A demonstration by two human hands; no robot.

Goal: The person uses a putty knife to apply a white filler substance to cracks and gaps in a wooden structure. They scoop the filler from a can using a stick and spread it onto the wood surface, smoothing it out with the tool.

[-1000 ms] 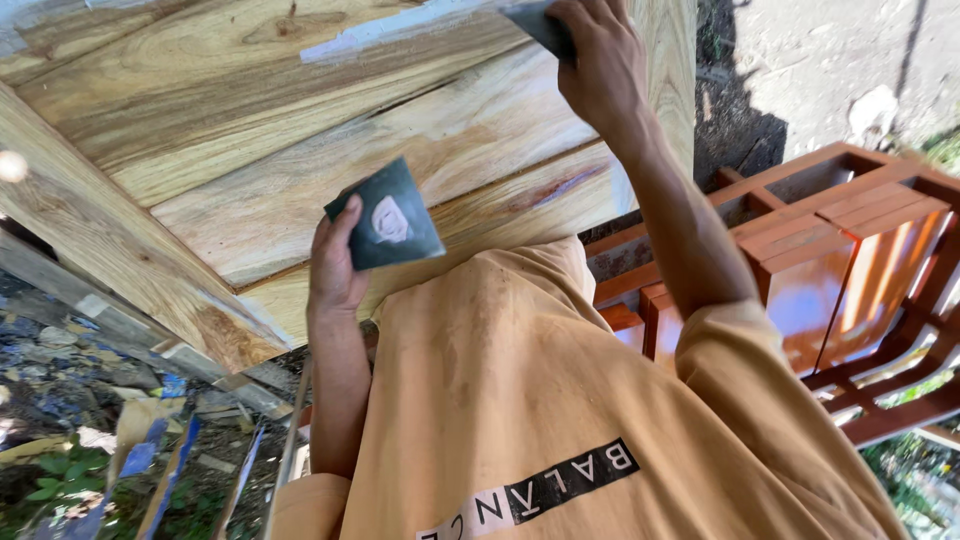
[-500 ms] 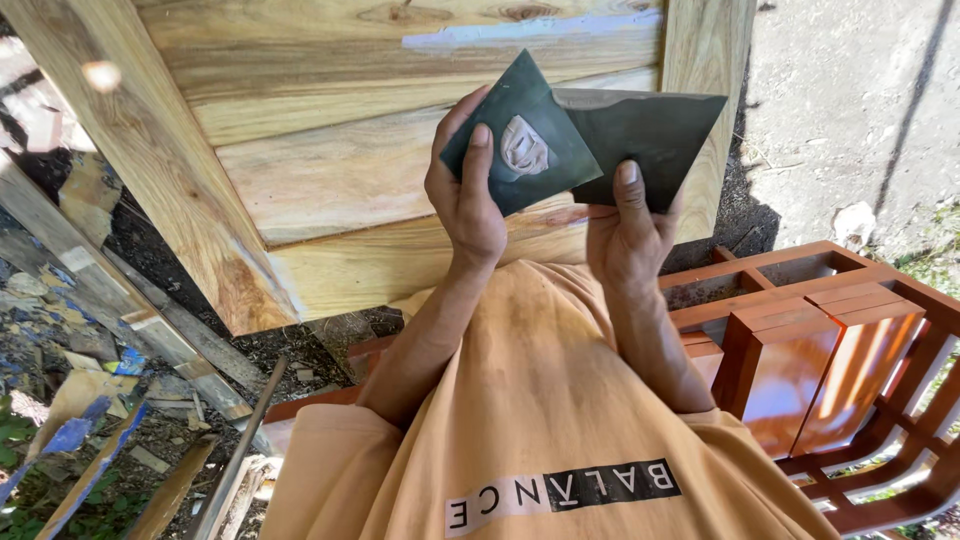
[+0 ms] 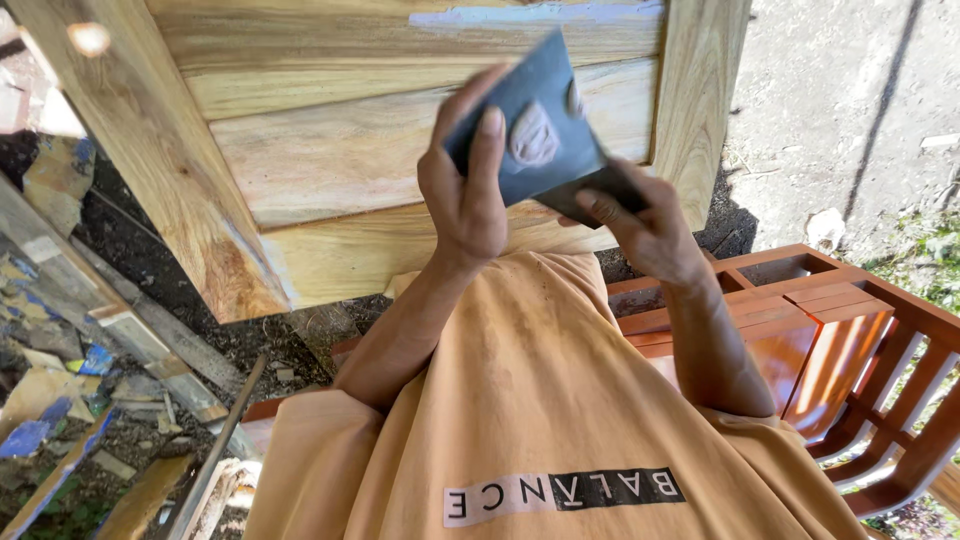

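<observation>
I see the left hand (image 3: 465, 195) pinching a dark sandpaper sheet (image 3: 530, 125) upright before the unfinished wooden panel (image 3: 330, 150), thumb on its face; the right hand (image 3: 645, 225) grips its lower edge, steadying it.

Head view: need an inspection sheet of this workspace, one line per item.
Surface: pale bare wood panel, upright, with a bluish smear along the top.
Job's things: dark sheet with a pale patch, blurred.
Clutter: wood scraps on the dirt at left.
Grippers: left hand and right hand both grip the sheet.
Cables: nothing seen.
Surroundings: glossy orange-brown chair at right; sunlit bare ground beyond.
</observation>
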